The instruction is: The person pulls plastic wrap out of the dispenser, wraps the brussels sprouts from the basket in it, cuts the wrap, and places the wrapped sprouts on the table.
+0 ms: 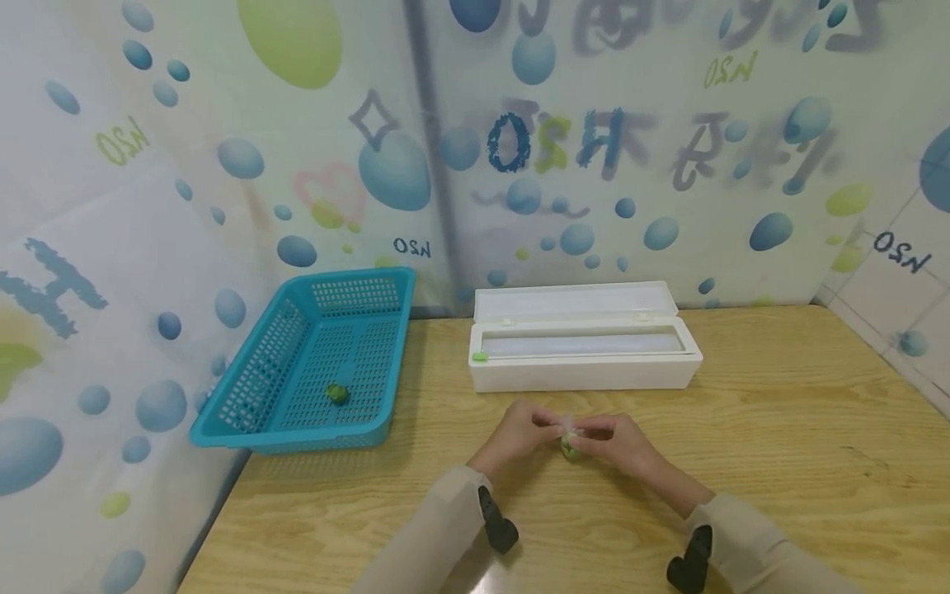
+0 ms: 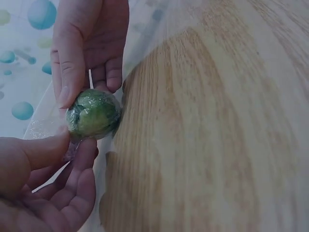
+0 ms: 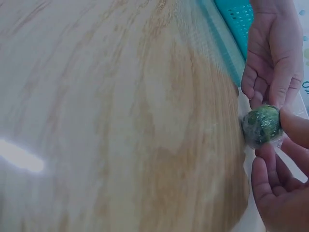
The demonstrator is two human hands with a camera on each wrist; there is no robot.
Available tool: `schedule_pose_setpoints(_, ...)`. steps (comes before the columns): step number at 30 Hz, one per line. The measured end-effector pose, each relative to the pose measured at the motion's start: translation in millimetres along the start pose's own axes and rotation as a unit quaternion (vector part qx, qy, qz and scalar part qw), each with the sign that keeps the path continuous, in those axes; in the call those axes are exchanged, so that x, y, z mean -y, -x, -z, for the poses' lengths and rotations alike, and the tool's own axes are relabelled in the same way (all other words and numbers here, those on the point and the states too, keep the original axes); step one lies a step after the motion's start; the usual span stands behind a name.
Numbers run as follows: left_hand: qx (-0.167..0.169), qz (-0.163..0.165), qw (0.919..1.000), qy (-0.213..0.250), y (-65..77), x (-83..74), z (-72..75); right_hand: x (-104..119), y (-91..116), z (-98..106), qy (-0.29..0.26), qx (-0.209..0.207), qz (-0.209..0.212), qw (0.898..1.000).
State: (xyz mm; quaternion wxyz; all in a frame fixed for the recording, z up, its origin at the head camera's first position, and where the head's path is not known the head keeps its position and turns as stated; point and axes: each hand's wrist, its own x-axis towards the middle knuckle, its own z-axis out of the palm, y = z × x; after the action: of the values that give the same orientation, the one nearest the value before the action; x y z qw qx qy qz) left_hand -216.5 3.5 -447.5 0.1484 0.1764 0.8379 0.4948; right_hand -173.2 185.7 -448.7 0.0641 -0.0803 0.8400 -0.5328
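Note:
A small Brussels sprout [image 2: 94, 114] wrapped in clear cling film is held between both hands, just above the table in the head view. My left hand [image 1: 517, 432] pinches the gathered film at the sprout's side with thumb and forefinger. From the other side, my right hand [image 1: 622, 445] grips the wrapped sprout with thumb and fingertips. Loose film [image 2: 43, 128] sticks out past the left thumb in the left wrist view. In the right wrist view the sprout [image 3: 262, 125] shows shiny, creased film over its leaves.
A white cling film box [image 1: 586, 373] with its lid raised stands behind the hands, a film roll [image 1: 582, 345] inside. At the left is a blue plastic basket [image 1: 297, 441] holding a small green sprout [image 1: 337, 393]. A patterned curtain [image 1: 460, 231] hangs behind the wooden table [image 1: 801, 429].

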Motion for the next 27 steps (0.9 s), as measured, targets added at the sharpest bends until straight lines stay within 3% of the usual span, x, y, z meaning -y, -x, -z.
schedule_pose_setpoints(11, 0.008, 0.012, 0.9965, 0.083, 2.6, 1.3, -2.7, -0.2, -5.9, 7.3, 0.052, 0.1, 0.088, 0.99)
schedule_pose_setpoints(18, -0.008, -0.03, 0.9989, 0.036, 3.4, 3.5, -3.9, -1.1, -12.3, 10.9, 0.043, 0.129, 0.06, 0.989)
schedule_pose_setpoints(23, -0.022, -0.056, 0.998, -0.016, 3.3, 3.6, -4.3, -2.6, -14.4, 11.7, 0.044, 0.122, 0.049, 0.99)
schedule_pose_setpoints(27, -0.009, -0.061, 0.9978, -0.023, 3.1, 2.6, -2.1, -2.8, -14.0, 11.7, 0.041, 0.109, 0.035, 0.993)
